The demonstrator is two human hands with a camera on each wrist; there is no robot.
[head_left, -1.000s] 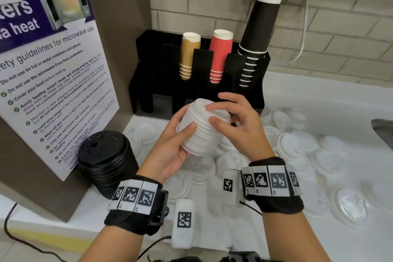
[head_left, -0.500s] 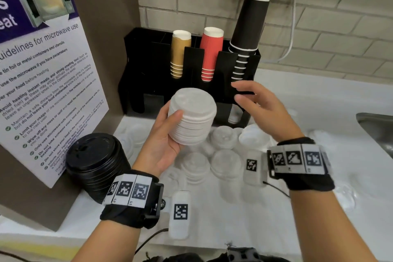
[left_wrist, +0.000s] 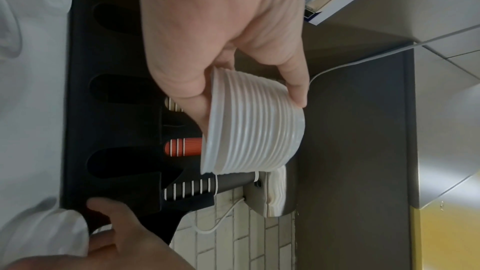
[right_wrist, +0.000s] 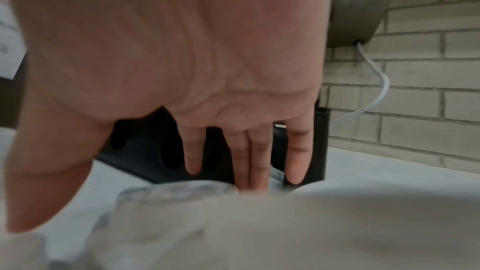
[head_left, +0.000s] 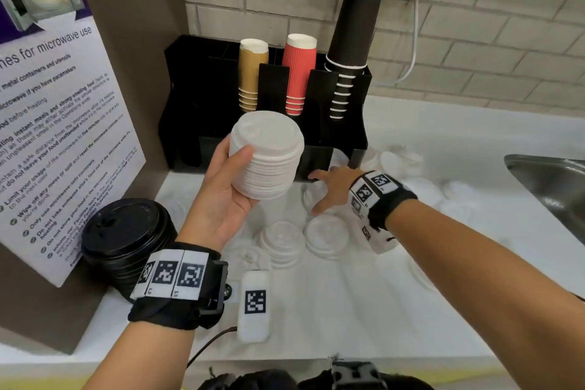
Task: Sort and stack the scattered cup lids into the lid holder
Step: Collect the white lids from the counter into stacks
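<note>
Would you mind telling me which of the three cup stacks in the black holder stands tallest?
The black cups at the right end of the holder; they rise well above the red cups and tan cups.

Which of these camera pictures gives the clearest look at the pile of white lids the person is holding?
The left wrist view: the stack of white lids sits close, side on, each rim showing as a ridge, gripped by the left hand. The head view shows the stack from above, mostly its top lid. The right wrist view does not show it.

White lids (head_left: 266, 155), black lids (head_left: 126, 231), a black holder (head_left: 196, 98). Cups: tan (head_left: 251, 73), red (head_left: 297, 73), black with white stripes (head_left: 348, 51). Some lids (head_left: 283, 239) look see-through, maybe.
</note>
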